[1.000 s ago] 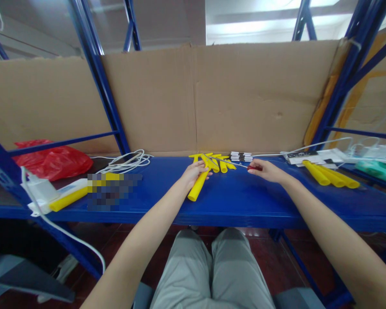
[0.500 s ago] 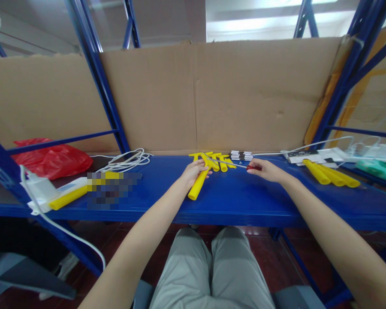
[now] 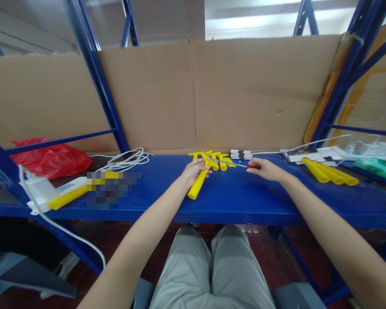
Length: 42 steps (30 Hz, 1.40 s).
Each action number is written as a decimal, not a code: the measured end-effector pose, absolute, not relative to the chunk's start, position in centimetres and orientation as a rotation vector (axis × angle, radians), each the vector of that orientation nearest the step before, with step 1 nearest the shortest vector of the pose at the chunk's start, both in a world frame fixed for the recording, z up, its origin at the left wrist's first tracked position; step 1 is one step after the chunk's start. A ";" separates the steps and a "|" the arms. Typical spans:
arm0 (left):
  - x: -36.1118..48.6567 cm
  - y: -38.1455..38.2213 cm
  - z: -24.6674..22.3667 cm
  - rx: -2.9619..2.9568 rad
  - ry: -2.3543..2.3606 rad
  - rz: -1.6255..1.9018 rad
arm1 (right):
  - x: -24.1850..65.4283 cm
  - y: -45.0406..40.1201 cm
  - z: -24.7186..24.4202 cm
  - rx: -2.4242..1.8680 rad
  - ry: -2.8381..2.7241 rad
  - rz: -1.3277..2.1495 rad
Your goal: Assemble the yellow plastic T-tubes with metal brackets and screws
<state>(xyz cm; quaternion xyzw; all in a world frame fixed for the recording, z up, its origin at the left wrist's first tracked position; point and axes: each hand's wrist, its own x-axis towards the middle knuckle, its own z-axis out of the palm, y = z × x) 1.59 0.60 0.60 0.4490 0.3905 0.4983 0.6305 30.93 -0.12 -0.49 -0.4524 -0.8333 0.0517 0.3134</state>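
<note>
My left hand (image 3: pixel 194 171) is closed around a yellow plastic handle (image 3: pixel 197 188), a hollow tube whose open end points toward me and whose far end widens. In my right hand (image 3: pixel 266 169) is a screwdriver (image 3: pixel 232 164) with a dark red grip, its thin metal shaft pointing left. The shaft's tip reaches the far end of the yellow handle; whether it sits in a screw is too small to make out. Just behind lie several similar yellow T-shaped pieces (image 3: pixel 223 165) on the blue bench (image 3: pixel 244 193).
A stack of small white-and-black boxes (image 3: pixel 241 154) stands against the cardboard wall (image 3: pixel 244 94). Yellow tubes (image 3: pixel 333 173) lie at right near a power strip. A coiled white cable (image 3: pixel 131 159), another yellow tube (image 3: pixel 67 196) and a red plastic bag (image 3: pixel 54 159) are at left.
Both hands keep their hold on the yellow handle and the screwdriver, with almost no movement. The whole view has shifted very slightly.
</note>
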 end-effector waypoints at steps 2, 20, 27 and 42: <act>1.6 0.4 0.7 1.031 0.897 1.138 | 31.0 -0.1 -0.5 -1.200 -2.200 0.138; 1.5 0.6 0.5 1.049 0.906 1.127 | 31.0 0.0 -0.5 -1.217 -2.184 0.155; 1.7 0.2 0.7 1.110 0.972 1.144 | 31.0 -0.2 -0.4 -1.221 -2.176 0.161; 1.6 0.6 0.4 1.180 0.977 1.185 | 30.8 -1.2 0.3 -1.243 -2.150 0.451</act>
